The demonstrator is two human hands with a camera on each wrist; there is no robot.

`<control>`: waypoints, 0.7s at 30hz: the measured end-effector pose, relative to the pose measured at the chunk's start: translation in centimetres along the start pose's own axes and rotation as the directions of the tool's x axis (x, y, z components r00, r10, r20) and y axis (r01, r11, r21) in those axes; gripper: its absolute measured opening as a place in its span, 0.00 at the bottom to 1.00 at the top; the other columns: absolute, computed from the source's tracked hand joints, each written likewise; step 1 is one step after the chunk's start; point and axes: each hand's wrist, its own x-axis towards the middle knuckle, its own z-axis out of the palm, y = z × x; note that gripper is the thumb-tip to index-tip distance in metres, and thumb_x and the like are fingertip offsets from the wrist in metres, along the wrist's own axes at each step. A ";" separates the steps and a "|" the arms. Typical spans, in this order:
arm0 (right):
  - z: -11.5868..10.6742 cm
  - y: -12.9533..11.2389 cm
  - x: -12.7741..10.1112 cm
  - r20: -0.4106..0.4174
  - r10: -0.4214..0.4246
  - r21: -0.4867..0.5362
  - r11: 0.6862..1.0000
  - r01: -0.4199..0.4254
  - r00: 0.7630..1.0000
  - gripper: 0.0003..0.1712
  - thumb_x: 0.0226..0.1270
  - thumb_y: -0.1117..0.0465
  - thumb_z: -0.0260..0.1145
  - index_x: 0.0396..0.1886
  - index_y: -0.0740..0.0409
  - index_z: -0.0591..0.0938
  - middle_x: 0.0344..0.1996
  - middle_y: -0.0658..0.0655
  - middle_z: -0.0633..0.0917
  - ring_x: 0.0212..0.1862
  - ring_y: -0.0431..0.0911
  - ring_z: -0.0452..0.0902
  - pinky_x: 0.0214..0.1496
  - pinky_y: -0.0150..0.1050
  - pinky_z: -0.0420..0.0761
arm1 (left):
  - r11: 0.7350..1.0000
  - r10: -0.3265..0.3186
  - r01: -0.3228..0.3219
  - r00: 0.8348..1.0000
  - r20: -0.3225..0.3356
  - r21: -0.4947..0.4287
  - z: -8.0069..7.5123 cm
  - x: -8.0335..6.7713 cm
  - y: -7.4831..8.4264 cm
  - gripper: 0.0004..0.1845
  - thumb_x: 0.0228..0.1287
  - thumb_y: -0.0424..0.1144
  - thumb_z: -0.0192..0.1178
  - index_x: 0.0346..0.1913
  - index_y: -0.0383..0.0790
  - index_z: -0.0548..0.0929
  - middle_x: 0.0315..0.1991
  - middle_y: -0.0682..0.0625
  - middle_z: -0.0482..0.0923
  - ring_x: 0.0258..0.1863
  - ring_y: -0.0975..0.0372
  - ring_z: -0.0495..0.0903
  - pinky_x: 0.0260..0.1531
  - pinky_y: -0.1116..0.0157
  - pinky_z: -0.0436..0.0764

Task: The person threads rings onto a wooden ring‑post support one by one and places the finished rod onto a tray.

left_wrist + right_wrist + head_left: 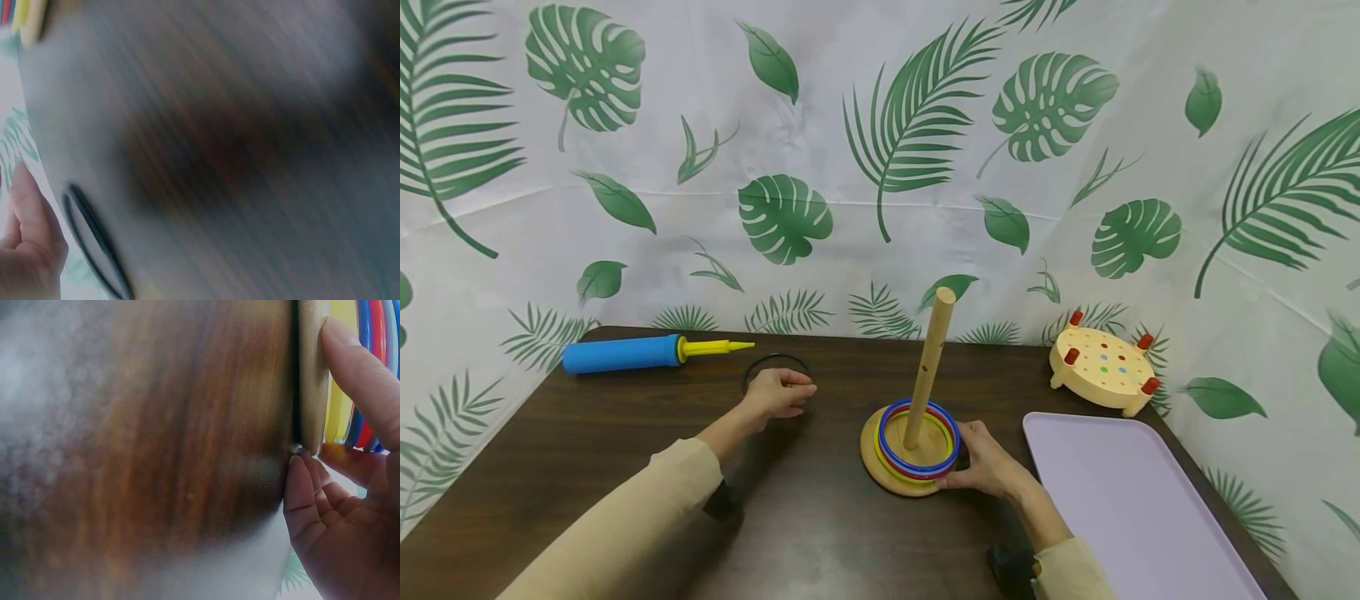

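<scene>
A wooden ring-toss stand (934, 350) stands upright near the middle of the table. Yellow, red and blue rings (919, 472) are stacked round its peg on the round base (868, 454). My right hand (988, 460) grips the right side of that base; in the right wrist view the thumb (362, 375) and a finger touch its rim beside the rings. My left hand (780, 393) is over a black ring (775, 356), its fingers loosely bent. The left wrist view shows the black ring (94, 240) beside that hand, with no visible grip on it.
A blue hand pump (625, 354) with a yellow nozzle lies at the back left. At the back right is a cream pegged board (1101, 362) on short legs. A lilac tray (1120, 492) lies along the right edge. A leaf-patterned cloth (880, 167) hangs behind the table.
</scene>
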 end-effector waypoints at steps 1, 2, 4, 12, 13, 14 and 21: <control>0.0 0.0 0.0 0.000 -0.005 -0.002 1.000 0.005 1.000 0.51 0.41 0.49 0.79 0.64 0.66 0.68 0.47 0.60 0.70 0.53 0.51 0.63 0.57 0.53 0.70 | 1.000 -0.005 0.005 1.000 -0.012 0.001 -0.6 0.0 -0.2 0.19 0.65 0.35 0.58 0.54 0.26 0.75 0.50 0.34 0.77 0.52 0.44 0.77 0.45 0.57 0.82; 0.0 0.0 0.0 0.000 -0.008 -0.002 1.000 0.008 1.000 0.51 0.41 0.49 0.79 0.64 0.66 0.68 0.47 0.60 0.70 0.52 0.51 0.63 0.57 0.53 0.70 | 1.000 -0.011 0.011 1.000 -0.025 0.003 -1.2 -0.1 -0.3 0.19 0.65 0.35 0.58 0.55 0.26 0.75 0.51 0.34 0.76 0.52 0.44 0.77 0.46 0.57 0.82; 0.0 0.0 0.0 -0.001 -0.013 -0.002 1.000 0.013 1.000 0.51 0.41 0.49 0.79 0.64 0.66 0.68 0.47 0.60 0.70 0.52 0.51 0.63 0.56 0.52 0.70 | 1.000 -0.021 0.021 0.998 -0.055 0.013 -2.2 -0.2 -0.6 0.20 0.66 0.36 0.57 0.56 0.25 0.74 0.52 0.33 0.75 0.53 0.45 0.76 0.47 0.57 0.81; 0.1 0.1 0.0 -0.009 -0.022 0.002 1.000 0.022 1.000 0.51 0.41 0.49 0.80 0.64 0.67 0.69 0.47 0.60 0.71 0.52 0.51 0.62 0.55 0.50 0.70 | 0.996 -0.036 0.050 0.980 -0.194 0.068 -5.4 -0.4 -2.2 0.20 0.66 0.36 0.57 0.55 0.26 0.74 0.54 0.31 0.74 0.52 0.45 0.76 0.43 0.59 0.83; 0.1 0.1 0.0 -0.009 -0.019 0.003 1.000 0.019 1.000 0.51 0.41 0.50 0.80 0.64 0.67 0.69 0.47 0.60 0.71 0.52 0.50 0.62 0.55 0.50 0.70 | 0.996 -0.032 0.048 0.978 -0.207 0.075 -5.6 -0.3 -2.3 0.20 0.66 0.36 0.57 0.55 0.25 0.74 0.54 0.31 0.74 0.50 0.46 0.77 0.42 0.60 0.83; 0.1 0.1 0.0 -0.010 -0.016 0.003 1.000 0.016 1.000 0.51 0.41 0.50 0.80 0.64 0.67 0.69 0.47 0.60 0.71 0.52 0.51 0.62 0.55 0.50 0.70 | 0.996 -0.029 0.047 0.975 -0.220 0.080 -5.9 -0.3 -2.5 0.20 0.66 0.35 0.57 0.55 0.25 0.74 0.53 0.31 0.74 0.49 0.46 0.78 0.41 0.61 0.84; 0.1 0.0 -0.1 -0.014 -0.011 0.007 1.000 0.012 1.000 0.51 0.40 0.50 0.80 0.63 0.67 0.69 0.46 0.61 0.70 0.51 0.51 0.63 0.55 0.49 0.70 | 0.994 -0.026 0.054 0.962 -0.271 0.096 -6.9 0.2 -3.3 0.20 0.64 0.34 0.59 0.55 0.24 0.74 0.51 0.30 0.76 0.36 0.57 0.82 0.34 0.64 0.85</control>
